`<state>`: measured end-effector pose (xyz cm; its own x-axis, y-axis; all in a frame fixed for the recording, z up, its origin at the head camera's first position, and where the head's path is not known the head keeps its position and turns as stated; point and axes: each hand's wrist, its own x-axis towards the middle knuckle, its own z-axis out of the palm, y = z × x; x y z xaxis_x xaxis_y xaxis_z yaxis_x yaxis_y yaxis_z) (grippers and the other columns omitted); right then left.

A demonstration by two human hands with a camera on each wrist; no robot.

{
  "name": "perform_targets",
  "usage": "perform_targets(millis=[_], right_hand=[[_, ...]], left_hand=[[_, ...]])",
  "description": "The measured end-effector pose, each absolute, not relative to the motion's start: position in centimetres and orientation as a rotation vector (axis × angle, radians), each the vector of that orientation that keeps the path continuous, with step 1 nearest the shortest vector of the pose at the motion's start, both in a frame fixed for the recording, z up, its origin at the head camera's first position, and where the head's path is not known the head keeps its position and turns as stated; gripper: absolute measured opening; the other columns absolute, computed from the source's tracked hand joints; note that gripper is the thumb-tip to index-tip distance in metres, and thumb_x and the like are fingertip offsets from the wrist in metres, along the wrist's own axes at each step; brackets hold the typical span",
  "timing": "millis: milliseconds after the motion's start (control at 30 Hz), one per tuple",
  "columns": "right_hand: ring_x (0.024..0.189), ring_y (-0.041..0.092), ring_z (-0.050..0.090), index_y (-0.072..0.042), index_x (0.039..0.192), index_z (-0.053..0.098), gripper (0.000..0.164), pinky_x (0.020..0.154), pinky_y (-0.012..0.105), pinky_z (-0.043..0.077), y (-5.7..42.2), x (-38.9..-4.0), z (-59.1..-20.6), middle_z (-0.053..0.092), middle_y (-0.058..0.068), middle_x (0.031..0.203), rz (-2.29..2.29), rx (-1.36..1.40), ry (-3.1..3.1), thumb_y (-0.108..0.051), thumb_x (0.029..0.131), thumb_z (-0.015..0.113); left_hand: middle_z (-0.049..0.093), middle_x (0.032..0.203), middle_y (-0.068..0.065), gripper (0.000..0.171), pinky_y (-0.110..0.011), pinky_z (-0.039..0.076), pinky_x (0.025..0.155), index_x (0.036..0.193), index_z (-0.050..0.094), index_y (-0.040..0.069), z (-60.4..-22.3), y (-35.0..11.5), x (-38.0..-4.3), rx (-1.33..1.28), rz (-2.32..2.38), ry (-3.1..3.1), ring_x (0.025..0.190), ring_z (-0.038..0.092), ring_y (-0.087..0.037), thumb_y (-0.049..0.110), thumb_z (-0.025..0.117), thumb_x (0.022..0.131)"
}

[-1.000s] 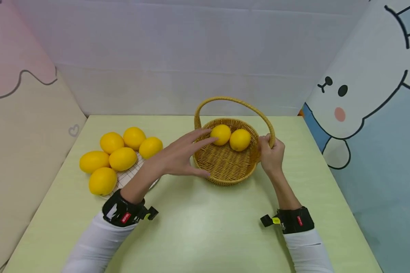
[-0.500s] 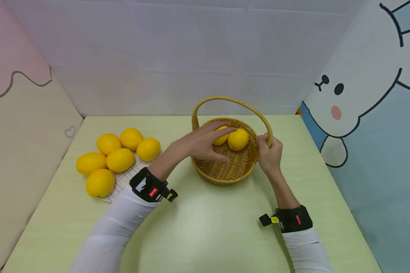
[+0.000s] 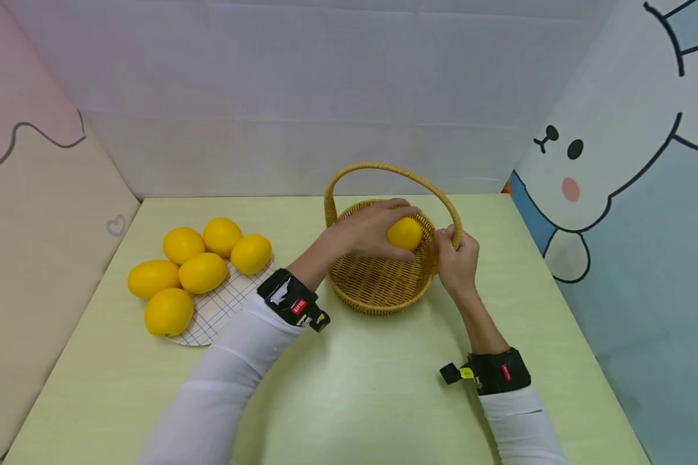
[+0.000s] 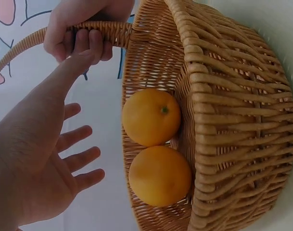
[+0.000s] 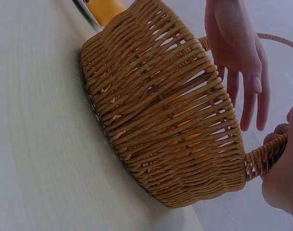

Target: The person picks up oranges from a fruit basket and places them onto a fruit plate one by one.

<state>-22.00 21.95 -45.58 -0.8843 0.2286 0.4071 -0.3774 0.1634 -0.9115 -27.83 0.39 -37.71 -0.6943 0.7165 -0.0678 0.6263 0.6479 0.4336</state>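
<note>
A round wicker basket point(image 3: 378, 284) with a tall arched handle point(image 3: 392, 169) stands on the table. My right hand point(image 3: 458, 261) grips the right base of that handle, fingers wrapped round it. Over the basket hovers my left hand point(image 3: 372, 231), its fingers extended and spread. Two round fruits that look like oranges lie side by side inside: one orange point(image 4: 151, 117) has its stem end showing, and the other orange point(image 4: 159, 176) touches it. From the head view, only one orange point(image 3: 404, 234) shows past my left fingers. The left wrist view has my left hand point(image 4: 43, 183) above the rim, holding nothing.
A white grid-patterned plate point(image 3: 221, 316) lies at the left, bearing several more yellow-orange fruits point(image 3: 203, 272) crowded toward its left side. A pale wall point(image 3: 302, 97) rises behind the table, and decorated walls stand at both sides.
My left hand has moved right, from the basket's left rim to over the oranges, and now hides one of them. The right hand keeps its grip on the handle.
</note>
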Motion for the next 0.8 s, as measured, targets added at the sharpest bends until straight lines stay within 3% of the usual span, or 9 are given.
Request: perform_targets(millis=[133, 433, 667, 800], right_hand=[[0.054, 0.003, 0.038, -0.012, 0.07, 0.05, 0.041, 0.045, 0.018, 0.025, 21.9, -22.0, -45.7, 0.05, -0.014, 0.061, 1.771, 0.148, -1.991, -0.003, 0.109, 0.057], [0.053, 0.003, 0.038, -0.007, 0.071, 0.049, 0.04, 0.045, 0.018, 0.025, 21.6, -21.9, -45.6, 0.049, -0.013, 0.061, 1.78, 0.163, -1.986, -0.001, 0.109, 0.057], [0.053, 0.002, 0.037, -0.008, 0.07, 0.05, 0.04, 0.044, 0.018, 0.025, 21.5, -21.9, -45.4, 0.051, -0.013, 0.061, 1.776, 0.159, -1.986, -0.002, 0.109, 0.058], [0.053, 0.002, 0.038, -0.012, 0.07, 0.05, 0.041, 0.045, 0.017, 0.026, 21.5, -21.8, -45.5, 0.051, -0.013, 0.062, 1.773, 0.151, -1.987, 0.0, 0.108, 0.058]], left_hand=[[0.031, 0.187, -0.009, 0.095, -0.054, 0.044, 0.135, 0.178, 0.037, 0.025, -38.1, 1.8, -28.1, 1.067, 0.509, 2.624, 0.17, 0.039, -0.032, 0.059, 0.081, 0.1], [0.041, 0.178, -0.007, 0.092, -0.043, 0.051, 0.128, 0.176, 0.041, 0.023, -39.2, 3.7, -28.4, 1.025, 0.398, 2.671, 0.159, 0.051, -0.027, 0.054, 0.083, 0.101], [0.042, 0.177, -0.005, 0.082, -0.043, 0.051, 0.128, 0.173, 0.044, 0.025, -40.0, 4.6, -28.8, 0.957, 0.363, 2.691, 0.159, 0.05, -0.026, 0.046, 0.082, 0.104], [0.039, 0.18, -0.004, 0.087, -0.043, 0.05, 0.13, 0.175, 0.042, 0.028, -42.7, 5.5, -30.7, 0.93, 0.347, 2.685, 0.163, 0.046, -0.026, 0.046, 0.085, 0.102]])
